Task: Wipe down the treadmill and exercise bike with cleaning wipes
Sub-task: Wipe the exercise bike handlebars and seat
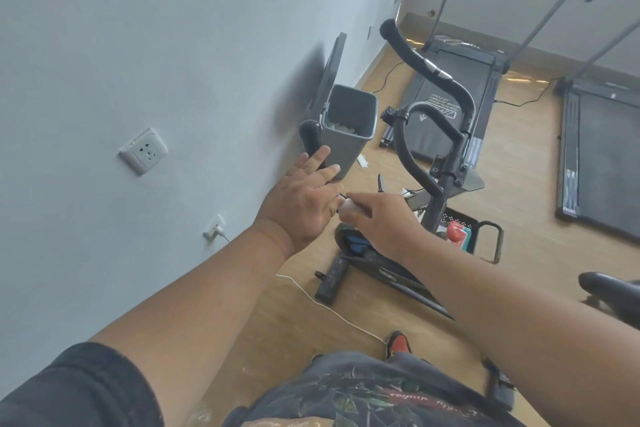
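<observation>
Black foam on the exercise bike's left handlebar (310, 135) is being touched by the left hand (304, 199), fingers kept straight and spread along the grip. A white cleaning wipe (347, 207) is seen bunched up and pinched in the right hand (375, 222), right beside the left hand's knuckles, pretty much touching. A grey bin (349, 125) with white scraps inside is parked against the wall just past the handlebar. Further back a treadmill (450, 94) is laid out on the wood floor (512, 163), well apart from both hands.
</observation>
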